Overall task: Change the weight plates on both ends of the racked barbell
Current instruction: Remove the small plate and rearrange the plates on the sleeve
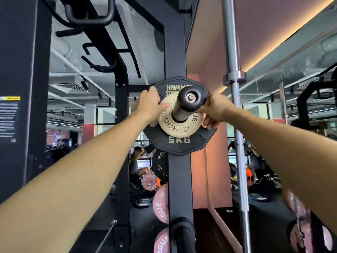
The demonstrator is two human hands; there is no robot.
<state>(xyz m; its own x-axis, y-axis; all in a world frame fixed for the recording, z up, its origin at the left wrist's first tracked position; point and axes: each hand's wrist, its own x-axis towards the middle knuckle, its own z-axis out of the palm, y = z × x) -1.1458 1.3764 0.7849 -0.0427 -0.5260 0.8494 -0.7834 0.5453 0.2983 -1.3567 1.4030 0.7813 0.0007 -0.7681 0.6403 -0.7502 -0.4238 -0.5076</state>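
A black storage peg [189,101] sticks out toward me from the black rack upright [179,179]. On the peg sit a small pale Rogue plate [179,127] in front and a larger black 5 KG plate [179,143] behind it. My left hand [150,105] grips the left edge of the plates, thumb on the pale plate's face. My right hand [214,109] holds the right edge, fingers curled behind the plates. A steel barbell [235,106] stands nearly upright just right of my right hand.
More plates hang lower on the upright: a black Rogue plate [159,166] and pink Rogue plates [160,207]. Pink plates [299,216] sit at lower right. A black rack post [21,88] fills the left. Pull-up handles [87,13] hang overhead.
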